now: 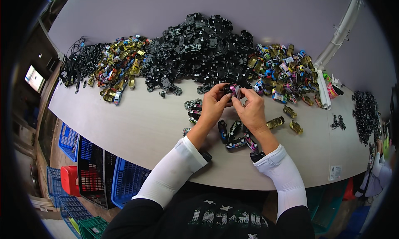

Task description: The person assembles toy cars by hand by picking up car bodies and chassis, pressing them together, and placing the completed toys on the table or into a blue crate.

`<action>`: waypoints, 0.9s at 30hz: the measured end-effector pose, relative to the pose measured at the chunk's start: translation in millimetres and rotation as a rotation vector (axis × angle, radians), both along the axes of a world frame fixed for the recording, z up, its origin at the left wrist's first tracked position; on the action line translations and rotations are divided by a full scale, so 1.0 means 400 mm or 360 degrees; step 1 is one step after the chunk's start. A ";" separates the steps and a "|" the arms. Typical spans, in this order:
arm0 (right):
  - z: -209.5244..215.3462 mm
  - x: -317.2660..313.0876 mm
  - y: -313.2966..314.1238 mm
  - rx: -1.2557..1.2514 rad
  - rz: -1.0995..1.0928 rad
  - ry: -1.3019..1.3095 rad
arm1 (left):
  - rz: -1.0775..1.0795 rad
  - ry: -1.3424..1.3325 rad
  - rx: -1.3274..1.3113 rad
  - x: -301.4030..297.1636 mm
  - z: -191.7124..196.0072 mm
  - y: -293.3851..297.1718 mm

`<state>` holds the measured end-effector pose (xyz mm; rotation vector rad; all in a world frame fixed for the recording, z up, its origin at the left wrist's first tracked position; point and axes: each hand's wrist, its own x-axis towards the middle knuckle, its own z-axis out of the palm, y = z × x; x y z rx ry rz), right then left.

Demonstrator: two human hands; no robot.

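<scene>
Both hands pinched on one small toy car (234, 89), above the table (124, 122) centre.

Left hand (213, 105) and right hand (251, 110) clamp it from both sides; fingers cover most of the car, only pink and black bits show. Finished cars (235, 135) lie under the wrists, partly hidden. Black chassis pile (203, 48) at 12 o'clock. Blue crates (124, 181) at 8 o'clock, contents unreadable, edge-cropped.

A small white rectangular label (335, 172) sticks on the table's (124, 122) front right edge; a lit screen (34, 78) (pale, rectangular) glows far left.
</scene>
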<state>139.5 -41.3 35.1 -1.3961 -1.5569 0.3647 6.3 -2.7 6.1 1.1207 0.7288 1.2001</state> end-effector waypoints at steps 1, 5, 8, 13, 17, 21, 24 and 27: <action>-0.004 0.001 0.001 0.0002 -0.0002 -0.0001 | -0.0002 -0.0001 0.0002 0.002 0.001 -0.002; -0.005 -0.003 0.001 0.0051 -0.0017 -0.0094 | -0.0030 0.0069 0.0115 0.000 -0.008 0.000; -0.007 0.004 0.002 0.0027 -0.0027 -0.0165 | 0.0003 0.0146 0.0219 0.007 -0.015 0.001; -0.009 0.001 0.001 0.0085 -0.0047 -0.0260 | 0.0196 0.0386 0.0404 0.005 -0.017 -0.004; -0.002 -0.001 -0.002 0.0060 -0.0023 -0.0254 | 0.0216 0.0593 0.0500 -0.003 -0.004 -0.009; -0.004 0.000 -0.002 0.0117 -0.0011 -0.0320 | 0.0275 0.0681 0.0506 -0.004 0.006 -0.013; -0.013 0.003 -0.002 0.0139 -0.0025 -0.0362 | 0.0295 0.0830 0.0618 -0.003 0.006 -0.019; -0.020 0.008 0.003 0.0140 -0.0067 -0.0391 | 0.0269 0.0770 0.0709 0.003 -0.009 -0.011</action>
